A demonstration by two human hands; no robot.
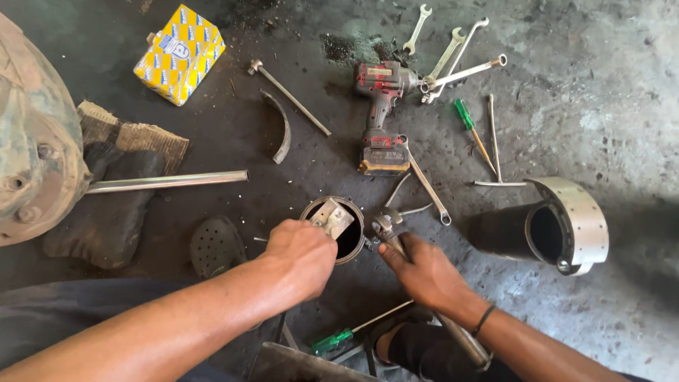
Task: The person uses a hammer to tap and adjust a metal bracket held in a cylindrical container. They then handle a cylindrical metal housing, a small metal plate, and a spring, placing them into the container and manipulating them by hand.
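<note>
The left hand (300,256) is closed over the near rim of a small dark cylinder (338,230) standing on the grimy floor (622,106), its grip wrapped around a metal piece (332,216) that pokes up out of the cylinder's mouth. The right hand (424,272) is clenched around the handle of a wrench (387,230), whose head sits just beside the cylinder's right edge (whether it actually bites the rim is hard to tell).

A larger black sleeve (520,231) lies on its side to the right, with a perforated curved band (581,212) against it. Beyond the cylinder lie a red impact driver (380,113), several spanners (445,53) and a green screwdriver (472,131). A second green screwdriver (346,336) lies near the wrists. A yellow box (180,53) sits far left.
</note>
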